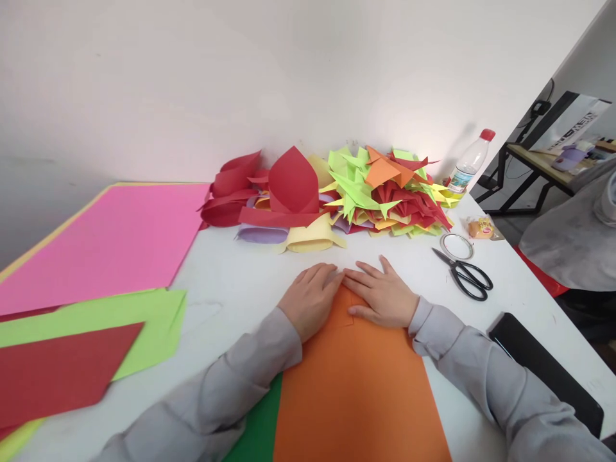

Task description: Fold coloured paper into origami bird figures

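Note:
A large orange sheet of paper [359, 391] lies in front of me, with a small folded flap or crease near its far end. My left hand [310, 298] is closed at the far left edge of that sheet, thumb and fingertips drawn together on the paper. Flat beside it, my right hand [382, 295] rests on the far right part of the sheet with its fingers spread. The fingertips of both hands nearly meet at the sheet's far end. Part of a green sheet [262, 417] shows under the orange one, below my left sleeve.
Pink [110, 240], light green [158, 333] and red sheets [62, 366] lie left. Along the wall sit red paper shapes [293, 186] and a folded-paper pile [356, 186]. At right are a bottle [466, 167], tape roll [457, 246], wrapped snack [481, 227], scissors [464, 273], black phone [548, 372] and another person's sleeve [572, 224].

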The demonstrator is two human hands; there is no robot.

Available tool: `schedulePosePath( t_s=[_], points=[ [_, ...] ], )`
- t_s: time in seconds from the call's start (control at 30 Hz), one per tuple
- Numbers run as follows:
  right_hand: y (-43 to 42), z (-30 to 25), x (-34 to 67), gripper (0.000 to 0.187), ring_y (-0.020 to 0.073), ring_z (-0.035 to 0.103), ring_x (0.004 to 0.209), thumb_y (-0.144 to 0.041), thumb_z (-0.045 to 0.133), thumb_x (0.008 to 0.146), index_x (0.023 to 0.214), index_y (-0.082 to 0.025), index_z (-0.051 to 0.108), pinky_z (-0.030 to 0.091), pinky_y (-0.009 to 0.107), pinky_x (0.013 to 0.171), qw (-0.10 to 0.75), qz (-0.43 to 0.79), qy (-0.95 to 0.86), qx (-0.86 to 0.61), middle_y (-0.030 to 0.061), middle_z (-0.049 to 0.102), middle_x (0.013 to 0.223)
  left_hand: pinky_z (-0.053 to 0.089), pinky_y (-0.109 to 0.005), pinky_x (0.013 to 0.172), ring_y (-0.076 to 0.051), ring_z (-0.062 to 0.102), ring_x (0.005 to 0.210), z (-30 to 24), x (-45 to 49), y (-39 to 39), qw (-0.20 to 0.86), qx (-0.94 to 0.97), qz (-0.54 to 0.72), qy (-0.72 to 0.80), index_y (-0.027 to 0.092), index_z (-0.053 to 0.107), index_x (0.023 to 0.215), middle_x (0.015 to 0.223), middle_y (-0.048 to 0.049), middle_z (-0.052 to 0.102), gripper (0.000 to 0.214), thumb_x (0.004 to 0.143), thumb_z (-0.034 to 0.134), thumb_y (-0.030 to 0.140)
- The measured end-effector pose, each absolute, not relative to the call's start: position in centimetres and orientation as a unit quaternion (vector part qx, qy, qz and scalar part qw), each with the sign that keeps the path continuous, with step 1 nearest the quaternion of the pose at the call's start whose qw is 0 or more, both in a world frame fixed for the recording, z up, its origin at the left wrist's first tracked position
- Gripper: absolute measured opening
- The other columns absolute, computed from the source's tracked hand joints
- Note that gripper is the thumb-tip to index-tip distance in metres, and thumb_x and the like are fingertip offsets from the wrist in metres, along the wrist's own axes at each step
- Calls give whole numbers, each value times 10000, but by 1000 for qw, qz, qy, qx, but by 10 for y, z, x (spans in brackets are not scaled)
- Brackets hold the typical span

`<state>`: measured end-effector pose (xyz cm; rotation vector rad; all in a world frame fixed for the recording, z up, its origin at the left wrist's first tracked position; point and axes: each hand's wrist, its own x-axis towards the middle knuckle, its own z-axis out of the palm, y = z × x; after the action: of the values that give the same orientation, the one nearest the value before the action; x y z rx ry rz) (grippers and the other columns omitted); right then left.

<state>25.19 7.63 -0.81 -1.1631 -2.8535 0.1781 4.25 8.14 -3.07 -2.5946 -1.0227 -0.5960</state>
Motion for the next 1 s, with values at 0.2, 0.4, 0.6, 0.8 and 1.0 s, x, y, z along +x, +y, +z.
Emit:
schedulePosePath(
  t_s=[0.2, 0.4, 0.6, 0.8, 1.0],
  points=[
    [76, -5, 252, 570, 324, 238, 1400, -560, 326, 955, 1434, -254, 369, 120, 685, 1076, 14, 62, -928, -366, 105, 330, 1514, 467, -528, 899, -357, 514, 1147, -44, 39, 83, 144, -885, -217, -386, 103, 595, 1166, 1219, -227, 570, 361, 842, 436, 121],
    [76, -4, 252, 562, 322, 235, 1401, -573, 320, 952, 1431, -283, 368, 126, 696, 1064, 12, 63, -929, -365, 84, 308, 1528, 413, -554, 963, -352, 502, 1190, -42, 41, 79, 147, -879, -201, -407, 141, 608, 1169, 1253, -212, 571, 361, 868, 410, 160],
    [76, -5, 252, 569, 328, 235, 1400, -590, 312, 946, 1433, -300, 362, 137, 691, 1060, 5, 56, -930, -364, 82, 292, 1536, 410, -583, 945, -390, 481, 1227, -42, 40, 78, 155, -879, -176, -415, 156, 631, 1172, 1315, -213, 549, 370, 879, 407, 184],
    [77, -5, 252, 573, 328, 236, 1398, -594, 311, 944, 1425, -288, 380, 122, 697, 1059, 10, 58, -930, -363, 86, 304, 1530, 339, -641, 985, -417, 483, 1233, -30, 37, 75, 156, -888, -172, -397, 180, 658, 1162, 1329, -163, 568, 350, 880, 458, 228],
    [76, -4, 252, 559, 316, 248, 1397, -578, 325, 949, 1430, -297, 366, 140, 693, 1060, 15, 59, -930, -363, 77, 315, 1526, 335, -647, 992, -391, 514, 1214, -25, 21, 58, 183, -894, -164, -374, 206, 658, 1142, 1298, -126, 603, 318, 897, 457, 229]
  ],
)
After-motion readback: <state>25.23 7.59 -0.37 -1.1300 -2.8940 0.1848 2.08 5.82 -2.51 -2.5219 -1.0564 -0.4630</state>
